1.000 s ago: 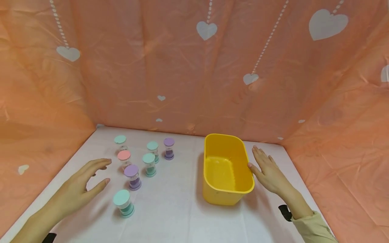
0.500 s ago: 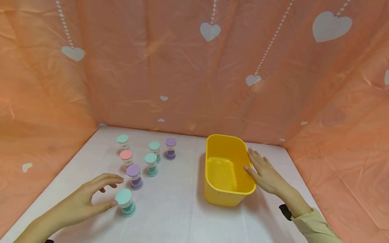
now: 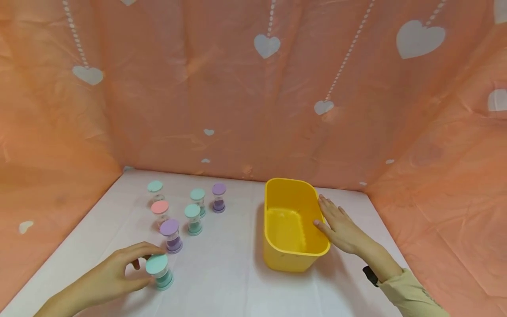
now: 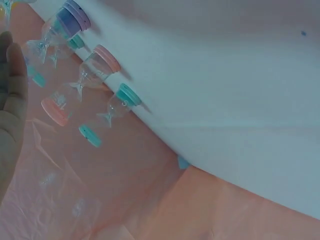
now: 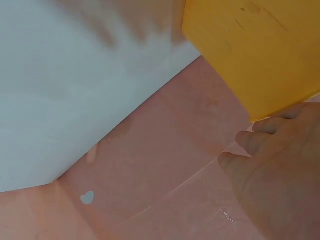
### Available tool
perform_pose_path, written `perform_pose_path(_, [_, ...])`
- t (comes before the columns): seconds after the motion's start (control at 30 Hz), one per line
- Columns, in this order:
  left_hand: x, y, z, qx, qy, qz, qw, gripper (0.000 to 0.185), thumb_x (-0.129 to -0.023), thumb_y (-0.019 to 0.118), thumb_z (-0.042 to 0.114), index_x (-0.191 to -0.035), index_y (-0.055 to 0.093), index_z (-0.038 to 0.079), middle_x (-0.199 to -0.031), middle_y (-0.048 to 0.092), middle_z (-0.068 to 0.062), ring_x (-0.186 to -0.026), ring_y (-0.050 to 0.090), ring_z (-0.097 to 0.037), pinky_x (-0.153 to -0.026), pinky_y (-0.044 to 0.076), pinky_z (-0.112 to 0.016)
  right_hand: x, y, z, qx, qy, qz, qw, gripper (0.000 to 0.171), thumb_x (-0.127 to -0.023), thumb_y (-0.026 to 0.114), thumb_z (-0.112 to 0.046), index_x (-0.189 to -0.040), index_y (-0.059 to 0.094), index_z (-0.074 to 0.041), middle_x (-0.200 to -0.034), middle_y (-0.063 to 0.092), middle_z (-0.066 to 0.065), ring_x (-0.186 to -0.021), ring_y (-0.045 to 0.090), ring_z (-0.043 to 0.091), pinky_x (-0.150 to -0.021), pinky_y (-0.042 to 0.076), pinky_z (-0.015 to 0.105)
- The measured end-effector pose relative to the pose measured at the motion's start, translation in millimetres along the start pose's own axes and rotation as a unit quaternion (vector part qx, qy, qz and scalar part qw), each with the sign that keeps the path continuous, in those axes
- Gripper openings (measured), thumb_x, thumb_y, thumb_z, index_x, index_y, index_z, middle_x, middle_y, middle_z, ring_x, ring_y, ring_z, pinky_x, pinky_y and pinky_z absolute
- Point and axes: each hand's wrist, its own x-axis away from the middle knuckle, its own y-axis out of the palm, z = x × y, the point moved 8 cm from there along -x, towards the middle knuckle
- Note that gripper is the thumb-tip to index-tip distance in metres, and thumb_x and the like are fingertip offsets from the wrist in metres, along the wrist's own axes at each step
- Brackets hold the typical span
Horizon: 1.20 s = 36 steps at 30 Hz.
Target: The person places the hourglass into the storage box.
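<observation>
My left hand is beside the nearest sand timer, which has teal caps and stands upright on the table. The thumb is at its left side and the index finger reaches behind its cap; whether they press on it is hard to tell. In the left wrist view, the fingers of the left hand look nearly straight. My right hand rests on the right rim of a yellow bin, fingers straight and thumb over the edge. The right wrist view shows the right hand against the bin's outer wall.
Behind the nearest timer stand more upright sand timers: a purple one, a pink one, teal ones and a far purple one. An orange sheet with hearts walls the white table at the back and sides.
My left hand has moved down and right to the nearest teal timer. My right hand has shifted left onto the bin's rim. The timers and bin stay in place.
</observation>
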Motion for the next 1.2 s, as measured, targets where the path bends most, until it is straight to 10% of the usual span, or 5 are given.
perform_pose_path(0.7, [-9.6, -1.2, 11.7, -0.028, 0.022, 0.025, 0.9991, 0.071, -0.067, 0.093, -0.004, -0.128, 0.067, 0.020, -0.116, 0.069, 0.008, -0.094, 0.059, -0.003, -0.074, 0.045, -0.016, 1, 1, -2, 0.012, 0.004, -0.007, 1.000, 0.077, -0.111, 0.045, -0.042, -0.163, 0.016, 0.006, -0.172, 0.010, 0.023, -0.156, 0.009, 0.048, -0.123, 0.004, 0.069])
perform_pose_path(1.2, [-59.4, -16.6, 46.3, -0.047, 0.055, 0.015, 0.9973, 0.072, -0.068, 0.092, -0.003, -0.131, 0.064, 0.020, -0.121, 0.065, 0.014, -0.098, 0.060, -0.002, -0.080, 0.049, -0.016, 0, -1, -5, 0.015, 0.001, -0.004, 1.000, 0.075, -0.111, 0.046, -0.040, -0.162, 0.019, 0.006, -0.171, 0.012, 0.024, -0.156, 0.010, 0.047, -0.122, 0.006, 0.070])
